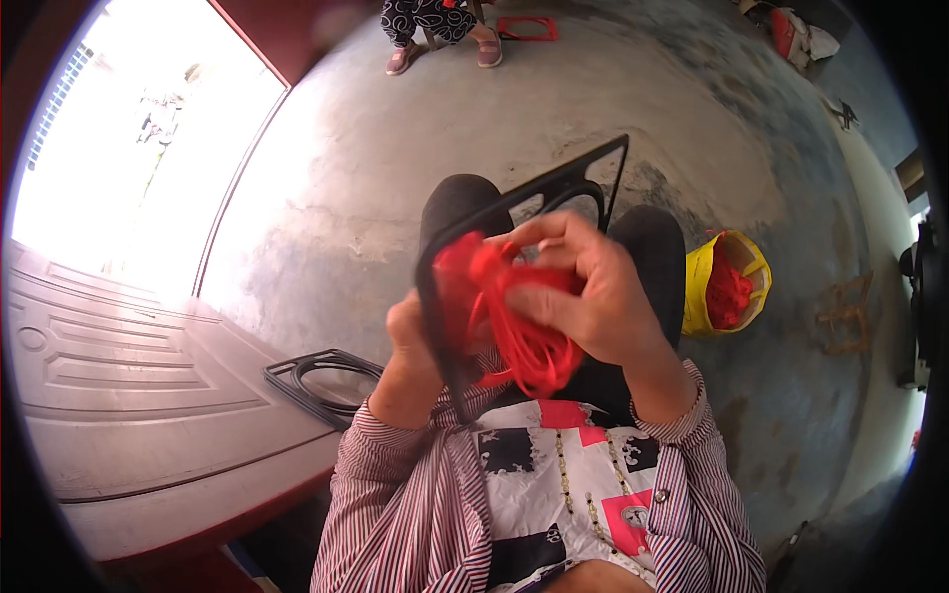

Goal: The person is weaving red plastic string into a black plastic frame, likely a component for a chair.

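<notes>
Head view: both hands busy above the lap, seated worker, dark-trousered knees either side. Left hand [408,331] is closed on the side of a black frame [539,188], fingers mostly out of sight behind it. Right hand [593,292] has thumb and curled fingers pinched on a red cord bundle [544,356], loops hanging down in front of the frame. Frame is tilted, one corner pointing up and right. Motion blur there; can't tell whether the cord is tied to the frame or just held against it.

Surface: bare concrete floor [346,138], grey-tan, patchy, darker stains toward the right, rough worn patch ahead of the knees. Yellow bag [698,287] stands open on it just beyond the right knee, red material [730,296] inside. Second black frame [297,390], oval opening, sits low by the left forearm, next to a pale panelled door leaf [119,356] filling the left side.

Room: bright doorway [148,148] upper left, overexposed. Far side, another person sits, only patterned trousers and pinkish shoes [398,59] visible; red frame [529,38] on the floor beside them. Small wooden stool [847,316] near the right wall. Red and white bags [806,40] heaped in the upper right corner.
</notes>
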Demonstrator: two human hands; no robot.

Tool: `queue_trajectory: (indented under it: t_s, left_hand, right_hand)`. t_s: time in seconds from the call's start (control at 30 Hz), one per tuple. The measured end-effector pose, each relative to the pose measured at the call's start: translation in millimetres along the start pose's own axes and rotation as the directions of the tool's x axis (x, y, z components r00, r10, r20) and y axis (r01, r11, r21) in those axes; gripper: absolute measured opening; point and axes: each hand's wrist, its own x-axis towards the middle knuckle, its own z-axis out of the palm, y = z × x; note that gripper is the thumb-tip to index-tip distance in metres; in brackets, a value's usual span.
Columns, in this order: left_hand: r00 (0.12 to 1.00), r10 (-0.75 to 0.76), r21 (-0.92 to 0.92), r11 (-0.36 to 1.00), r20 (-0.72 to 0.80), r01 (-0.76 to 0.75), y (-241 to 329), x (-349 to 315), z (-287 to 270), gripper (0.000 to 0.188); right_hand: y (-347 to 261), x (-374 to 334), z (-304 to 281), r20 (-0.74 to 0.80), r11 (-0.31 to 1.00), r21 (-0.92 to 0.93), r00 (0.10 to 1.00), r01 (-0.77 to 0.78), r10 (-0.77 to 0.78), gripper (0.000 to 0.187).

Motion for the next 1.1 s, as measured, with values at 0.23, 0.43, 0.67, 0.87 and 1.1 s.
queue_trajectory:
  t_s: [0.23, 0.43, 0.67, 0.87, 1.1]
  left_hand:
    - [0.972, -0.21, -0.11, 0.974, -0.108, 0.199, 5, 12, -1, 0.038]
    - [0.997, 0.072, 0.319, 0.945, 0.022, -0.075, -14, -4, -4, 0.025]
    - [0.958, -0.253, -0.21, 0.938, 0.133, 0.277, -1, 9, 10, 0.083]
    - [0.995, -0.083, -0.029, 0.996, 0.062, 0.085, 6, 13, -24, 0.048]
    - [0.989, -0.147, 0.026, 0.989, -0.01, 0.148, 18, 20, -20, 0.037]
  right_hand:
    - [68, 6, -12, -0.072, 0.832, 0.547, 0.995, 0.092, -0.062, 0.017]
    - [63, 3, 8, 0.125, 0.383, 0.917, 0.992, -0.112, -0.007, 0.033]
    - [115, 20, -16, -0.195, 0.431, 0.89, 0.979, 0.15, 0.062, 0.029]
    - [73, -10, -9, -0.093, 0.301, 0.952, 0.99, 0.058, 0.102, 0.042]
    - [36, -10, 15, 0.058, 0.632, 0.76, 0.954, 0.148, -0.294, 0.058]
